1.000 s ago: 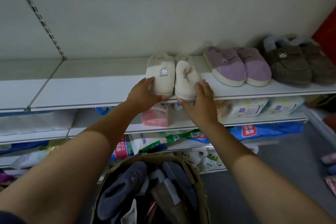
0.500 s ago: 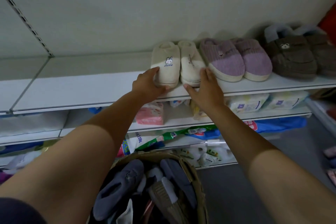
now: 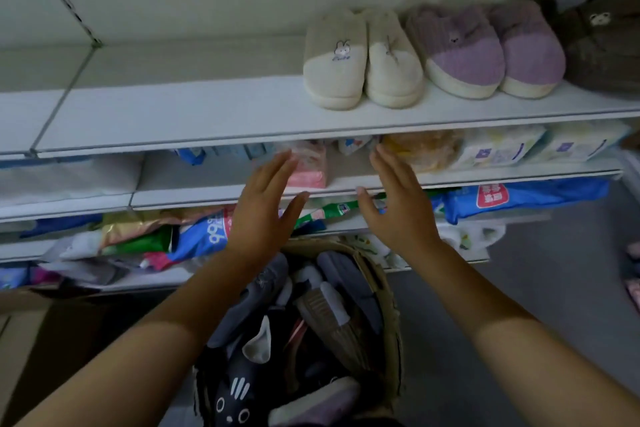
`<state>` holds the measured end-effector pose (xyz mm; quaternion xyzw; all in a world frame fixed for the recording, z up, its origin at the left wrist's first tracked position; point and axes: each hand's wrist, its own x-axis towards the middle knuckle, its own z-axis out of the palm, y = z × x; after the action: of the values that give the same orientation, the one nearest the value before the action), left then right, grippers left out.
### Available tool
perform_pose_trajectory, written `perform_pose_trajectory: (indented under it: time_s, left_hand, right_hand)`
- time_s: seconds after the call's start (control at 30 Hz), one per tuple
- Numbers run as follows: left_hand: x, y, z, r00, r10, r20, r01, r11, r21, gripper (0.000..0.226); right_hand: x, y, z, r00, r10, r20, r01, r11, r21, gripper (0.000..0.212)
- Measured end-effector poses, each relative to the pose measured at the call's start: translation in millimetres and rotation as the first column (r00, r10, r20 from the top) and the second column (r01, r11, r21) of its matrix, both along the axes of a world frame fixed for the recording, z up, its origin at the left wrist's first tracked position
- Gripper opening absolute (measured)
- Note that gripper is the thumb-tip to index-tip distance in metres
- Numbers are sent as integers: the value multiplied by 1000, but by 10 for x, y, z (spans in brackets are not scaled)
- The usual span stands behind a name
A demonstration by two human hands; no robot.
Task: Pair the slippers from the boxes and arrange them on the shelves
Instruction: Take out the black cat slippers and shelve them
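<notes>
Our left hand point(image 3: 262, 215) and right hand point(image 3: 398, 210) hover, fingers point(image 3: 273, 172) straight and empty, below rounded fuzzy cream slippers point(image 3: 334, 74) on the white shelf point(image 3: 173, 114).

Five slippers can be counted on the top shelf point(image 3: 173, 114). Two are cream, the rabbit-marked cream slipper point(image 3: 335, 62) and the second cream slipper point(image 3: 393, 62). Two are purple, the left purple slipper point(image 3: 457, 48) and the right purple slipper point(image 3: 530, 48). One is a brown bear-face slipper point(image 3: 602, 45), at the frame edge, where any more are cut off.

The second shelf point(image 3: 207, 180) carries one pink pack point(image 3: 310, 170) and two white packs with purple labels point(image 3: 498, 146). Below lies one blue bag with a red label point(image 3: 540, 196).

There is one woven basket point(image 3: 393, 305), holding one black cat-face slipper point(image 3: 235, 395) and at least two grey slippers point(image 3: 256, 291). The rest of the heap is too tangled to count.

One cardboard box point(image 3: 52, 340) shows. Two hands show, the left hand point(image 3: 263, 215) and the right hand point(image 3: 398, 215).
</notes>
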<state>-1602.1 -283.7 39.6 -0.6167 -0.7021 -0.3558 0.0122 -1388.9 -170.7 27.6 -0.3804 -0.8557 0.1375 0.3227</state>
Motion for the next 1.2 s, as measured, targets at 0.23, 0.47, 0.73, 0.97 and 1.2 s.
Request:
perform_pose_trajectory:
  time_s: [0.23, 0.47, 0.73, 0.97, 1.2]
  left_hand:
    - [-141, -1445, -1062, 986, 159, 47, -130, 921, -368, 58]
    - [114, -2673, -1859, 906, 406, 124, -211, 683, -699, 67]
    - [188, -3139, -2242, 359, 848, 390, -111, 454, -884, 58]
    - [190, -3005, -2407, 225, 870, 439, -36, 457, -889, 69]
    - [184, -3044, -2352, 117, 887, 447, -128, 460, -879, 61]
  right_hand:
    - [53, -1022, -1059, 920, 262, 292, -147, 920, -364, 64]
    - [-10, -1498, -2071, 845, 417, 334, -7, 634, -773, 72]
    - [-220, -1380, -2771, 812, 335, 478, 286, 485, -826, 67]
    - [-294, -1643, -2715, 890, 128, 437, 311, 531, -788, 60]
    - [-128, -2189, -2766, 838, 335, 430, 357, 258, -898, 40]
